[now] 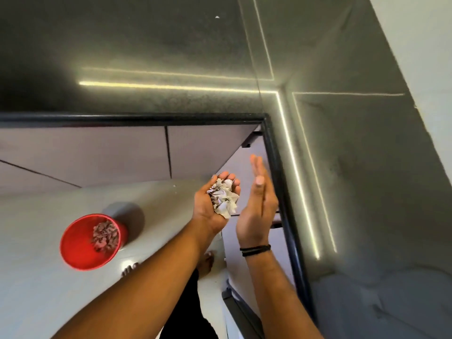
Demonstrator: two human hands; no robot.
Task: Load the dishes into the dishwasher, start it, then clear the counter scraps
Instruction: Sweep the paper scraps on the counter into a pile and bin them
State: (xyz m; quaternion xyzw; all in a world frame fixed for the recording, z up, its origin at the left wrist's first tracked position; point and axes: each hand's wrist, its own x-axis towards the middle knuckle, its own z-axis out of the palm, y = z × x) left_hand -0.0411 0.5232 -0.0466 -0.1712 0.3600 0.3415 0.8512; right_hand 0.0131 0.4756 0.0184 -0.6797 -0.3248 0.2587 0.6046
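Dark counter (146, 45) | left hand (212, 199) cups paper scraps (223, 198) | right hand (256, 204) flat, empty, beside

head camera looks steeply down, close over the counter (171, 57) corner.

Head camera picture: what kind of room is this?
Probably a kitchen: a dark stone counter with cupboard doors under it, and a red bin on the pale floor. The left hand cups crumpled paper scraps.

One round red plastic bin (94, 242), one wad of crumpled white paper scraps (223, 198), two bare hands, one black wristband (255, 250).
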